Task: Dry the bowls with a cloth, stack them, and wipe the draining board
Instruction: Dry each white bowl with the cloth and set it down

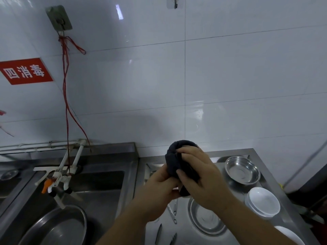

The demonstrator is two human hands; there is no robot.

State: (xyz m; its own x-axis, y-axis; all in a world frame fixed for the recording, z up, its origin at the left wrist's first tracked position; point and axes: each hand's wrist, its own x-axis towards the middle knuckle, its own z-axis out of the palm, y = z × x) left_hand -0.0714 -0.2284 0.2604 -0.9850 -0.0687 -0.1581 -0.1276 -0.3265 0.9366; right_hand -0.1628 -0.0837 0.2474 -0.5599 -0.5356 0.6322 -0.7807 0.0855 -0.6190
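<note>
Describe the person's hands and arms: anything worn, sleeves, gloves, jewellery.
Both hands, left and right, are bare: no gloves, and no rings or watch show. Both forearms are bare to the bottom edge of the picture, with no sleeve in view.

A: What is inside the dark cloth (178,158)? I cannot see any bowl there.

B: The cloth is wrapped round something, and both hands cover its lower part. The right hand (201,177) hides the right side, the left hand (159,190) hides the bottom.

A: And the steel bowl (207,220) under the wrists?

B: Its upper rim is behind the right wrist. The white bowl (288,235) at the lower right corner is cut by the picture's edge.

A: The big basin (58,227) in the sink?

B: Also cut, at the bottom. The utensils (174,212) on the draining board (276,175) are blurred; I cannot tell what kind they are.
</note>
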